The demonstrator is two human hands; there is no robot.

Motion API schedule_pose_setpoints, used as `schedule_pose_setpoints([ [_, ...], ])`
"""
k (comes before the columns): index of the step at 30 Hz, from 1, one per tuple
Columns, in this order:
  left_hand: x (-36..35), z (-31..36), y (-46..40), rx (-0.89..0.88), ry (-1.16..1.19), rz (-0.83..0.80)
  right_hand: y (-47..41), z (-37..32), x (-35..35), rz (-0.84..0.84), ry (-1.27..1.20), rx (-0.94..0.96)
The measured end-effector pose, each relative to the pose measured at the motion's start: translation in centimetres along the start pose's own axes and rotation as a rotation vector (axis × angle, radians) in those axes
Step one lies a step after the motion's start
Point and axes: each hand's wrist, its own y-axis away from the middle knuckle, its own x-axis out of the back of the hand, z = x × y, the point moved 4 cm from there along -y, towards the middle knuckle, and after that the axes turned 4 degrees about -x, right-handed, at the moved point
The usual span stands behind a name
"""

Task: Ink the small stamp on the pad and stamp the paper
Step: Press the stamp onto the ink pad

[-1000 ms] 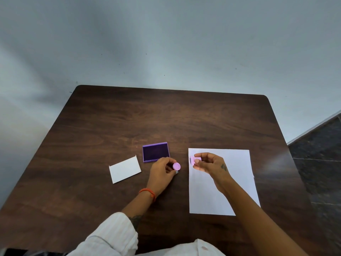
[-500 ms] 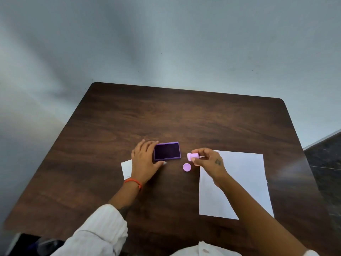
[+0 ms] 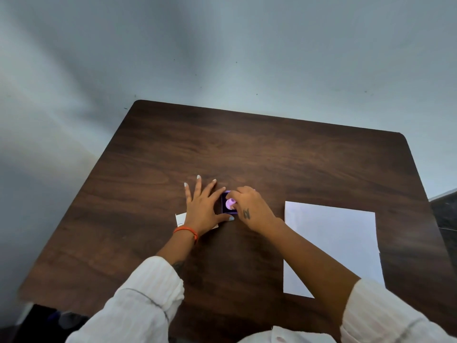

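The purple ink pad lies open in the middle of the dark wooden table. My right hand pinches the small pink stamp and holds it down on the pad's dark surface, covering the pad's right part. My left hand lies flat to the left of the pad with fingers spread; its forefinger and thumb rest against the pad's edges and brace it. The white paper lies on the table to the right, apart from both hands. The stamp's cap is not visible.
A small white card sticks out from under my left wrist. A grey wall rises behind the table's far edge. A strip of dark floor shows past the table's right edge. My white sleeves fill the bottom of the view.
My right hand moved left from the paper's corner and set the stamp down on the ink pad. My left hand let go of the cap earlier and now braces the pad. The view shifted.
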Motion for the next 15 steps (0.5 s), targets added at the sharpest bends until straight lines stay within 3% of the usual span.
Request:
schedule_pose_setpoints([
  [5, -0.4, -0.3, 0.1, 0.005, 0.013, 0.009, -0.2, 0.0, -1.1, -0.037, 0.159, 0.114],
  [15, -0.9, -0.8, 0.0, 0.009, 0.062, 0.047, 0.3, 0.0, -1.9, 0.036, 0.132, 0.100],
])
